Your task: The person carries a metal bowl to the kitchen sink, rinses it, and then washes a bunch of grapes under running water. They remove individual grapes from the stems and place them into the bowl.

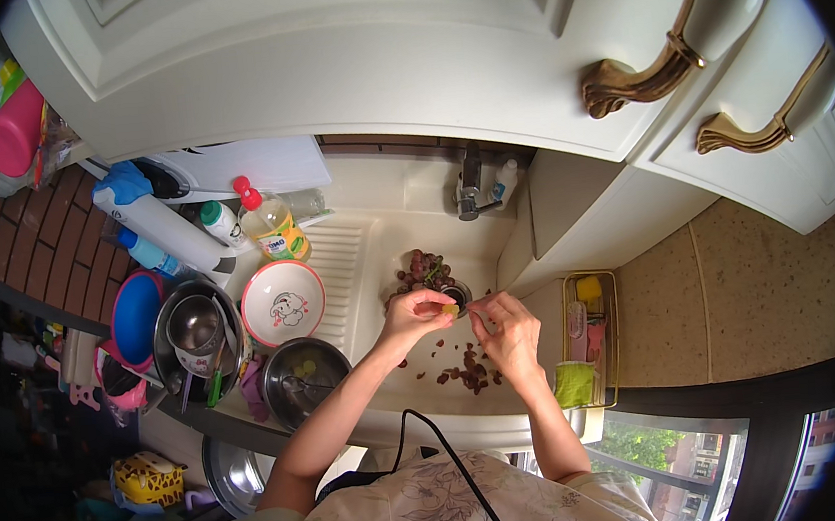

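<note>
My left hand pinches a peeled yellow-green grape between thumb and fingertips, above the white sink. Close on its right is my right hand, thumb and index finger nearly together; whether a scrap lies between them cannot be told. A bunch of red grapes rests in the sink beyond my hands, beside the drain. Dark red grape skins are scattered on the sink bottom nearer to me. On the left, a steel bowl holds a few peeled grapes and a spoon.
A red-rimmed bowl and a dish soap bottle stand on the ribbed drainboard. Stacked bowls are farther left. The faucet rises at the back. A gold-rimmed rack with sponges is at right; cabinet doors overhang the sink.
</note>
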The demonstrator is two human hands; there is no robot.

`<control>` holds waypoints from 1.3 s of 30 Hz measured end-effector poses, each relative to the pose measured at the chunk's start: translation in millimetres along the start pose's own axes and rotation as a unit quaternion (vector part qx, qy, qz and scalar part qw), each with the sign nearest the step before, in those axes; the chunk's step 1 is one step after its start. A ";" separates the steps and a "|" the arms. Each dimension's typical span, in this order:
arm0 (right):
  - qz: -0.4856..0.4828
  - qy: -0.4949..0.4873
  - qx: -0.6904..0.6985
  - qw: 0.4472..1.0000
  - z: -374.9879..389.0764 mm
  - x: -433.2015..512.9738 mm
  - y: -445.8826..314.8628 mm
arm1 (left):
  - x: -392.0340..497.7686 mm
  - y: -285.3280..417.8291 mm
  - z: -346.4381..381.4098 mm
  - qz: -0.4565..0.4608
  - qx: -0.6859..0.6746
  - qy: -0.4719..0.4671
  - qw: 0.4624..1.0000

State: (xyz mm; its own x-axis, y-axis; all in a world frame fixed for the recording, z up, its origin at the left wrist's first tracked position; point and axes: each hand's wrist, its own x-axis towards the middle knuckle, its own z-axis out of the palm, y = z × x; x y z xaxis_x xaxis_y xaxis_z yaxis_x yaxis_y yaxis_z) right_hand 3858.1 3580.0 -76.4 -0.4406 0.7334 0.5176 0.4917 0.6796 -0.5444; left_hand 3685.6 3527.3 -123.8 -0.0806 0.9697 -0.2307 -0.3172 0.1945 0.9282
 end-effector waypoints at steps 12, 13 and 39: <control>-0.059 -0.034 -0.051 0.996 9.4 -3.8 -1.7 | 0.9 -10.1 13.2 0.198 0.239 0.084 0.947; -0.062 -0.034 -0.051 0.996 10.2 -3.6 -1.4 | 1.4 -9.5 14.4 0.217 0.252 0.089 0.939; 0.269 -0.416 -0.266 0.827 110.1 -168.6 149.3 | -161.8 19.3 -170.6 0.080 0.380 0.137 0.911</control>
State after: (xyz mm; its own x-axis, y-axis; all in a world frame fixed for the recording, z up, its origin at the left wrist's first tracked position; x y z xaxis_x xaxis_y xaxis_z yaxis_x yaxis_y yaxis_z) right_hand 3923.1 3559.3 -317.6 -0.3053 0.8346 -0.4584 0.9483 0.3105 -0.0662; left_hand 3531.3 3348.9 -118.4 -0.3345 0.9414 -0.0422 0.4575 0.2014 0.8661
